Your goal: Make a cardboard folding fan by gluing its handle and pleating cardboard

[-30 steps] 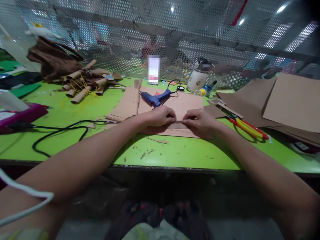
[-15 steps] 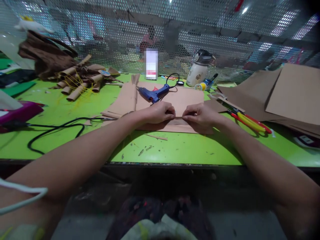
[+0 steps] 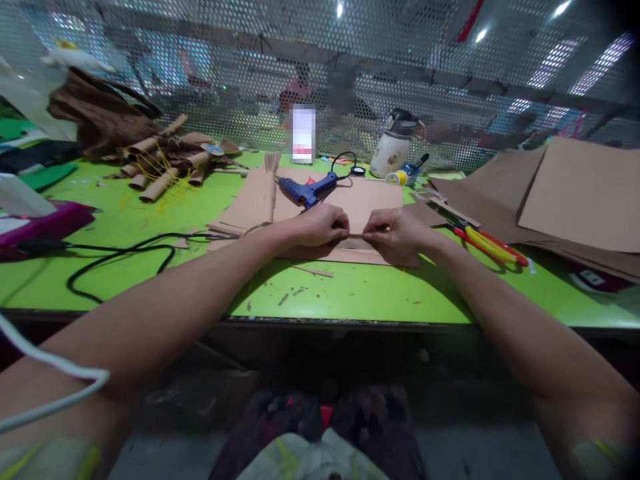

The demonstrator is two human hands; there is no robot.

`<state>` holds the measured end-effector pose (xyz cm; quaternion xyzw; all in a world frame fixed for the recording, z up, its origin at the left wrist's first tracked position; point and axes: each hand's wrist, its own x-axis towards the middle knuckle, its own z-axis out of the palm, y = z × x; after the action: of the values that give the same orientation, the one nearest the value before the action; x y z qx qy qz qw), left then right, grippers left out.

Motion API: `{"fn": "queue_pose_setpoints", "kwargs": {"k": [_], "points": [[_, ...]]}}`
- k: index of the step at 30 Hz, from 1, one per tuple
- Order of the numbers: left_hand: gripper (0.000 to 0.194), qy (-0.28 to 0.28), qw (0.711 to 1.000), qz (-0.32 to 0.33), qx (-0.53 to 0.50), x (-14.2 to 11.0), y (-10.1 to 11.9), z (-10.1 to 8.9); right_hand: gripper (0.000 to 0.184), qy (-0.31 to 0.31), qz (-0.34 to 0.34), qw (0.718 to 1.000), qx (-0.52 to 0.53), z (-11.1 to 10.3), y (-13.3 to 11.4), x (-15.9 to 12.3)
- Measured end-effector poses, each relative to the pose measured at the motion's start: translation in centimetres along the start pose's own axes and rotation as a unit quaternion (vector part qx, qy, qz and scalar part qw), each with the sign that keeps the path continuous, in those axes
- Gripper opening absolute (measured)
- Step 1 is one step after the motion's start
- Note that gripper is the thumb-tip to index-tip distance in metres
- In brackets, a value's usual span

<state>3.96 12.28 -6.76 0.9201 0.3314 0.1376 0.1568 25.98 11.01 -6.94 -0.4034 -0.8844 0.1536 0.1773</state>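
Observation:
Both my hands rest on a sheet of brown kraft paper point(image 3: 373, 200) lying on the green table point(image 3: 350, 293). My left hand point(image 3: 320, 225) has its fingers curled and pinches the paper's rolled near edge. My right hand point(image 3: 395, 235) pinches the same edge a little to the right, fingertips almost meeting the left ones. A blue glue gun point(image 3: 309, 189) lies on the paper just beyond my left hand, its black cord looping behind it.
Scissors with red and yellow handles point(image 3: 487, 244) lie to the right, by stacked brown sheets point(image 3: 575, 193). Rolled paper tubes point(image 3: 165, 167) sit at the back left. A black cable point(image 3: 120, 257) crosses the left side. A white bottle point(image 3: 393, 150) stands by the mesh wall.
My two hands have stayed pinched on the paper's edge and drawn slightly closer together. The view has shifted a little.

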Motion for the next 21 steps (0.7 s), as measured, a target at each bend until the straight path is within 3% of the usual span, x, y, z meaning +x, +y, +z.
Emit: {"fn": "queue_pose_setpoints", "kwargs": {"k": [21], "points": [[0.022, 0.016, 0.991, 0.085, 0.104, 0.4, -0.43, 0.03, 0.028, -0.009, -0.089, 0.991, -0.101, -0.29, 0.21, 0.14]]}}
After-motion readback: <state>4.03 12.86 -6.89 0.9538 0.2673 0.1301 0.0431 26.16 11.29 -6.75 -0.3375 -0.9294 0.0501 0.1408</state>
